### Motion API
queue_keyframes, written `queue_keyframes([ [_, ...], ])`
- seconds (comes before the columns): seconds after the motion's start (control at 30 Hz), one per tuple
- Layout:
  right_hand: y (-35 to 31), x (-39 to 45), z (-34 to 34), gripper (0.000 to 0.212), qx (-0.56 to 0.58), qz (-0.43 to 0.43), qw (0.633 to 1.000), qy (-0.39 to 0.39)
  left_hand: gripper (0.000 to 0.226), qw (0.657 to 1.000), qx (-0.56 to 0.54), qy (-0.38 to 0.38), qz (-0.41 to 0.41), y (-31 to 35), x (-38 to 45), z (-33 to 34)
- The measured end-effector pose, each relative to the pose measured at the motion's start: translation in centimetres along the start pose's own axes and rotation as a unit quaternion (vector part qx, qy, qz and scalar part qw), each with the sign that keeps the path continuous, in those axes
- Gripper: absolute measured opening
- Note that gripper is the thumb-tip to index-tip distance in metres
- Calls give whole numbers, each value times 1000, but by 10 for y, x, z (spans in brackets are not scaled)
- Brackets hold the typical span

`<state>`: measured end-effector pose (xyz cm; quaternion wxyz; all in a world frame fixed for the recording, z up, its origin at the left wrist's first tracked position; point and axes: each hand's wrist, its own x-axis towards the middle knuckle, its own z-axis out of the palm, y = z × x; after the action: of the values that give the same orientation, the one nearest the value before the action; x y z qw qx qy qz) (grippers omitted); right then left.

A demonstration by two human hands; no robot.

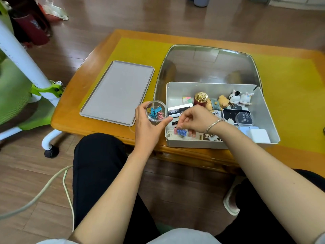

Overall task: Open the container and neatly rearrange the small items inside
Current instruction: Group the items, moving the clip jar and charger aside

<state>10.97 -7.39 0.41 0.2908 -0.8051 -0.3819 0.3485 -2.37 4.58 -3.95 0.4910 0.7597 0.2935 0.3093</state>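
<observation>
- Your right hand (190,120) pinches a blue clip (182,132) low in the box (267,110)
- Your left hand (149,125) grips the jar (156,112), up and left of the clip

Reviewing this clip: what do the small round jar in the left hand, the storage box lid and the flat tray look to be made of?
Small round clear jar: likely glossy transparent plastic; blue and pink binder clips show through its wall. Raised smoky see-through box lid: tinted plastic, probably; it mirrors the room. Flat grey rectangular tray: matte, apparently moulded plastic, with a thin raised rim.
</observation>
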Motion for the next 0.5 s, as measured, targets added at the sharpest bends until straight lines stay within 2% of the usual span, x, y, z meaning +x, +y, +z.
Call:
queue_keyframes([
  [0.13,11,-16,-12,8,67,-13,982,177,72,998,8,-58,15,5,0,9],
  [0.23,14,-26,-15,8,101,-50,959,261,69,995,23,-74,55,13,0,19],
  [0.3,12,-32,-16,3,122,-82,942,302,70,993,32,-81,81,17,0,24],
  [0.4,8,-38,-19,12,163,-118,916,346,71,988,79,-113,70,19,-2,33],
  [0.5,4,-40,-19,9,135,-147,915,350,73,979,155,-113,62,15,-8,43],
])
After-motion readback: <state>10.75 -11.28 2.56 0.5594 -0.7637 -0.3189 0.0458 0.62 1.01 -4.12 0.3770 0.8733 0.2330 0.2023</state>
